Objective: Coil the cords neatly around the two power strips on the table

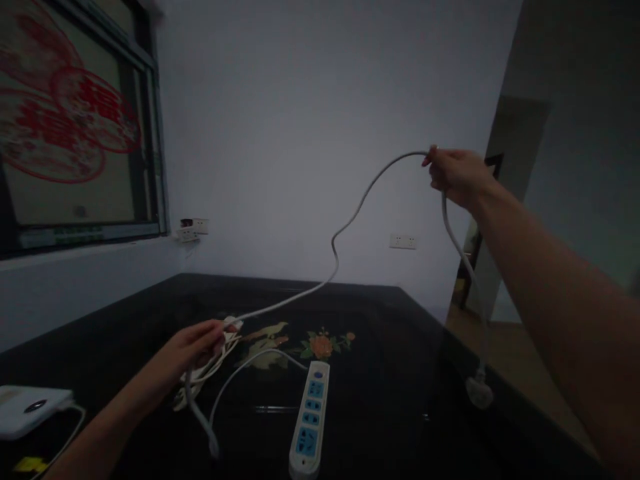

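A long white power cord [336, 250] stretches in a wavy line between my two hands. My left hand [203, 343] pinches it low, above the dark table. Held high at the right, my right hand [457, 175] grips the cord near its other end. From there the cord hangs down to a plug [479, 391], which dangles at the table's right edge. Below my left hand the cord loops and runs to a white power strip [310, 420] with blue sockets, lying on the table.
The black table [380, 373] has a flower and bird design. Behind my left hand lie white cables [220, 363]. A white device [33, 410] with a thin cable sits at the left, beside a yellow item [31, 465]. Wall sockets [403, 241] and a window [75, 133] are beyond.
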### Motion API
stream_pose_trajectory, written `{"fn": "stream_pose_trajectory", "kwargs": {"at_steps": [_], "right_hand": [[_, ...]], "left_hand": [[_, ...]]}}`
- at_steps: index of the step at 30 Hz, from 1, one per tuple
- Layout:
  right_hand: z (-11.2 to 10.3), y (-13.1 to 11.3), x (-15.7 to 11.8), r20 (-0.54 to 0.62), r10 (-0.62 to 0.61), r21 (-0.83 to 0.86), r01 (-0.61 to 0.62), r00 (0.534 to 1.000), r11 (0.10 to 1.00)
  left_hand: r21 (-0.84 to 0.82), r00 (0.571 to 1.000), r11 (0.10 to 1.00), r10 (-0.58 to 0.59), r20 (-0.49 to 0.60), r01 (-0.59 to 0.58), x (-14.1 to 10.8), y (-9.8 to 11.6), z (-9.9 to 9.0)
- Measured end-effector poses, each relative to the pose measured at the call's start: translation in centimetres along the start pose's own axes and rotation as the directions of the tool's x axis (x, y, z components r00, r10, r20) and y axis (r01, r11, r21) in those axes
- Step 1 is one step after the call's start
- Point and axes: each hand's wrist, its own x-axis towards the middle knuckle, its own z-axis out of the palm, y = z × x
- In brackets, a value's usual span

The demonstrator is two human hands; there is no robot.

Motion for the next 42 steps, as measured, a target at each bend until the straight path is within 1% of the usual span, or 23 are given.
{"fn": "stream_pose_trajectory", "kwargs": {"at_steps": [2, 4, 5, 7, 9, 10, 12, 13, 14, 15, 17, 18, 19, 21, 23, 24, 26, 27, 29, 33, 38, 40, 42], "right_hand": [[1.1, -1.4, 0.4, 0.039, -0.052, 0.016, 0.051, 0.998, 0.999], [1.9, -2.8, 0.9, 0.074, -0.116, 0.056, 0.112, 0.990, 0.992], [2.1, -3.5, 1.1, 0.091, -0.147, 0.074, 0.140, 0.985, 0.987], [2.3, -5.0, 1.6, 0.106, -0.208, 0.094, 0.199, 0.972, 0.975], [2.2, -6.2, 2.0, 0.122, -0.268, 0.107, 0.256, 0.956, 0.961], [2.1, -6.6, 2.2, 0.132, -0.292, 0.112, 0.279, 0.947, 0.954], [2.0, -6.7, 2.1, 0.148, -0.324, 0.118, 0.309, 0.934, 0.944], [1.9, -6.4, 1.9, 0.149, -0.328, 0.119, 0.312, 0.933, 0.943], [1.9, -5.8, 1.6, 0.143, -0.320, 0.119, 0.305, 0.937, 0.945], [2.0, -5.0, 1.2, 0.132, -0.303, 0.120, 0.288, 0.944, 0.950], [1.9, -2.8, 0.2, 0.106, -0.249, 0.123, 0.236, 0.963, 0.964], [1.9, -1.5, -0.4, 0.093, -0.221, 0.123, 0.209, 0.971, 0.970], [1.8, -0.3, -0.9, 0.081, -0.195, 0.121, 0.184, 0.978, 0.975], [1.6, 2.1, -1.7, 0.061, -0.151, 0.107, 0.144, 0.987, 0.984], [1.3, 3.9, -2.2, 0.038, -0.127, 0.076, 0.124, 0.991, 0.989], [1.2, 4.6, -2.3, 0.025, -0.124, 0.055, 0.122, 0.992, 0.991], [1.0, 5.7, -2.3, -0.007, -0.128, 0.001, 0.128, 0.992, 0.992], [1.0, 6.1, -2.2, -0.014, -0.136, -0.038, 0.135, 0.991, 0.990], [1.0, 6.9, -2.2, 0.005, -0.179, -0.156, 0.177, 0.984, 0.972], [1.6, 8.1, -2.4, 0.187, -0.311, -0.432, 0.362, 0.932, 0.826], [3.3, 10.0, -2.9, 0.350, -0.254, -0.628, 0.427, 0.902, 0.651], [4.1, 10.8, -3.2, 0.390, -0.230, -0.637, 0.442, 0.892, 0.632], [4.8, 11.8, -3.5, 0.426, -0.214, -0.618, 0.455, 0.879, 0.641]], "left_hand": [[0.060, 0.973, 0.998, -0.024, 0.230, 0.011, 0.9, 1.2, 1.1], [0.153, 0.930, 0.987, -0.013, 0.367, -0.047, 1.9, 2.2, 2.8], [0.226, 0.925, 0.968, 0.012, 0.380, -0.106, 2.5, 2.6, 3.8], [0.377, 0.935, 0.905, 0.059, 0.348, -0.198, 3.7, 3.2, 6.1], [0.448, 0.936, 0.865, 0.066, 0.346, -0.227, 5.0, 3.5, 8.5], [0.418, 0.926, 0.874, 0.085, 0.368, -0.246, 5.6, 3.6, 9.7], [0.237, 0.882, 0.925, 0.169, 0.440, -0.296, 6.5, 3.8, 11.6], [0.136, 0.868, 0.945, 0.207, 0.452, -0.296, 6.9, 4.0, 12.2], [0.037, 0.868, 0.961, 0.232, 0.439, -0.276, 7.4, 4.2, 12.6], [-0.066, 0.888, 0.969, 0.243, 0.391, -0.237, 7.8, 4.5, 12.6], [-0.323, 0.955, 0.934, 0.223, 0.195, -0.152, 8.8, 5.0, 11.5], [-0.483, 0.980, 0.864, 0.191, 0.057, -0.140, 9.4, 5.3, 10.6], [-0.630, 0.987, 0.760, 0.146, -0.070, -0.157, 10.0, 5.6, 9.4], [-0.821, 0.974, 0.527, 0.071, -0.214, -0.218, 11.4, 6.2, 6.7], [-0.903, 0.963, 0.349, -0.001, -0.269, -0.252, 12.6, 6.7, 4.0], [-0.918, 0.956, 0.288, -0.028, -0.292, -0.272, 13.1, 7.1, 2.8], [-0.919, 0.944, 0.236, -0.029, -0.330, -0.314, 13.8, 7.9, 0.7], [-0.913, 0.941, 0.242, 0.000, -0.337, -0.327, 14.0, 8.4, -0.1], [-0.886, 0.937, 0.306, 0.073, -0.343, -0.348, 14.2, 9.6, -1.1], [-0.785, 0.914, 0.468, 0.212, -0.347, -0.407, 14.1, 12.9, -1.5], [-0.710, 0.901, 0.559, 0.325, -0.289, -0.429, 14.1, 16.5, -0.6], [-0.696, 0.895, 0.570, 0.353, -0.271, -0.436, 14.2, 17.7, -0.3], [-0.694, 0.891, 0.570, 0.377, -0.255, -0.440, 14.3, 18.9, 0.0]]}}
